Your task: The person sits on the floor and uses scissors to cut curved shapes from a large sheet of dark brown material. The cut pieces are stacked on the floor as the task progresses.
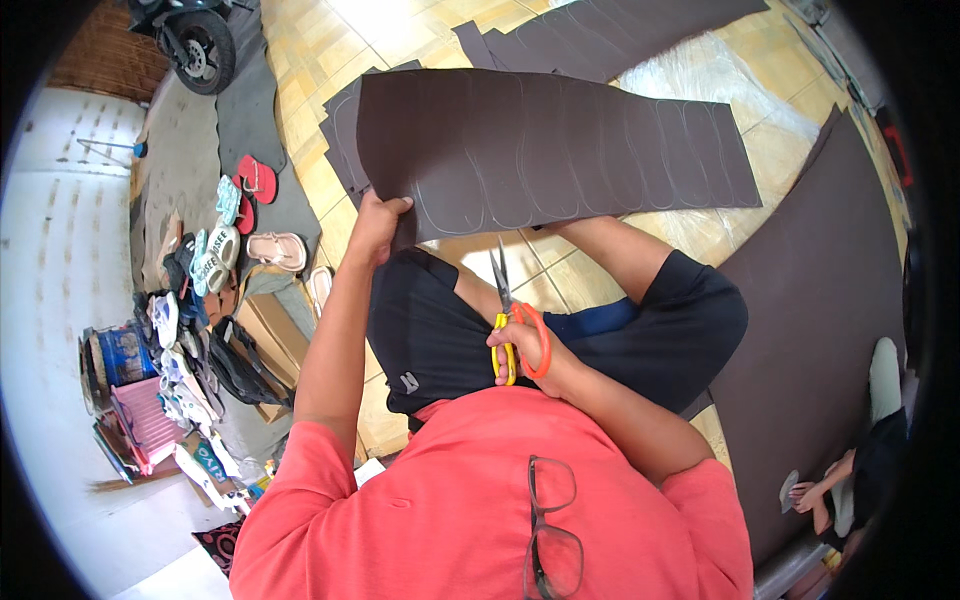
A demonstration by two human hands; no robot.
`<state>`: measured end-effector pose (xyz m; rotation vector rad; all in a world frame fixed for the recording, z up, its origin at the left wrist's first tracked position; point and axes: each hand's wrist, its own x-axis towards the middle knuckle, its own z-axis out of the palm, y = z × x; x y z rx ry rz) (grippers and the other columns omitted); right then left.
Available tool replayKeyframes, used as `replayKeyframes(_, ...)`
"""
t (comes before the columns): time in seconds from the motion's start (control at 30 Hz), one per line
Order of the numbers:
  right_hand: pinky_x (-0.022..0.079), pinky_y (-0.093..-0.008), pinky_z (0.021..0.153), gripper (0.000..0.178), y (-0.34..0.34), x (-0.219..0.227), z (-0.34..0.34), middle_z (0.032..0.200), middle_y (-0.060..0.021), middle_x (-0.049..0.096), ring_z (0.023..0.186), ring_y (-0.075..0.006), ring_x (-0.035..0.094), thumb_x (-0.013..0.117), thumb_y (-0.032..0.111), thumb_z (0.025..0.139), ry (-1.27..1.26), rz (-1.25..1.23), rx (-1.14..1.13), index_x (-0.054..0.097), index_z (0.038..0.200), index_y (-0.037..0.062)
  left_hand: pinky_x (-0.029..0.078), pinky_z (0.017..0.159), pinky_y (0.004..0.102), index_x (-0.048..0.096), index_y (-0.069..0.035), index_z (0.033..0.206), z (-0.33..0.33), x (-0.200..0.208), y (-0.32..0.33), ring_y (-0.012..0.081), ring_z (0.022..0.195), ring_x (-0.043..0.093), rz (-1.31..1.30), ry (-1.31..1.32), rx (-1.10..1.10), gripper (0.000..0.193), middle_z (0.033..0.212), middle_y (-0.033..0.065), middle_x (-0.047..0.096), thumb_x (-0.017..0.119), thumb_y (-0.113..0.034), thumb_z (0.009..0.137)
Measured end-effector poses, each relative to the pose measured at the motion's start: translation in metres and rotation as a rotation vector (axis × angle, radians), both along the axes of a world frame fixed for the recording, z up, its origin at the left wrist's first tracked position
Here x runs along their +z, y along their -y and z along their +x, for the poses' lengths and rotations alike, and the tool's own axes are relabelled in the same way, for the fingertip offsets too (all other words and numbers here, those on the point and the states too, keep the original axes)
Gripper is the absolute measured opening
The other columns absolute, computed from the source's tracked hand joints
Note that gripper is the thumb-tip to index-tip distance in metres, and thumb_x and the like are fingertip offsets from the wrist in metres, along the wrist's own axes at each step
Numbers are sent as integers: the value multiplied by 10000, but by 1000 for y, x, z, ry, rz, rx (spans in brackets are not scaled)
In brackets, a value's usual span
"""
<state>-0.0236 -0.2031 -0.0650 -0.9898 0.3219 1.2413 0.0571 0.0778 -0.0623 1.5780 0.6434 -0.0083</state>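
A long dark brown sheet [570,150] spreads in front of me, above my crossed legs. Pale drawn outlines, rounded and side by side, run along it. My left hand [378,225] is closed on the sheet's near left corner, with the thumb on top. My right hand [545,360] holds a pair of scissors [503,283] low over my lap, its fingers in the yellow and orange handles. The blades point away from me, with their tips just short of the sheet's near edge and apart from it. More dark sheet lies beneath its left end.
Another marked sheet [600,35] lies farther off beside clear plastic wrap [700,85]. A large brown sheet [810,300] covers the right side, where another person's hands [808,495] hold a pale flat piece. Sandals [277,252] and a cardboard box [268,335] stand left; a motorcycle wheel [203,55] is far left.
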Motion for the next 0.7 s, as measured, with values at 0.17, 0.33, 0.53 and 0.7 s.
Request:
replayKeyframes(0.17, 510, -350, 564, 281, -24, -19, 10, 712, -93, 523, 551, -227, 570, 593, 212, 821, 78, -14, 23, 486, 966, -3, 470, 866, 328, 538, 69, 1191, -3, 11, -5, 221, 957, 614, 5, 26, -4, 382, 1079, 136, 629, 570, 18, 814)
replayKeyframes(0.33, 514, -349, 590, 305, -38, -41, 19, 702, -76, 512, 563, -213, 554, 602, 237, 825, 84, 56, -30, 490, 979, -1, 471, 885, 342, 500, 74, 1223, -17, 21, 13, 230, 995, 607, 1, 14, 32, 420, 1109, 148, 618, 570, 22, 812)
replayKeyframes(0.53, 464, -323, 402, 278, -41, -35, 13, 606, -62, 470, 428, -185, 490, 591, 247, 835, 158, -10, -65, 517, 857, -20, 473, 882, 343, 495, 69, 1228, -24, 3, 0, 231, 994, 607, -65, 25, 27, 425, 1123, 151, 612, 573, 20, 813)
replayKeyframes(0.7, 412, -282, 339, 255, -35, -23, 11, 587, -28, 445, 388, -145, 452, 569, 251, 871, 281, -76, -55, 501, 789, 19, 473, 882, 346, 500, 73, 1216, -27, -3, -4, 229, 988, 607, -80, -26, 40, 415, 1117, 149, 613, 576, 18, 812)
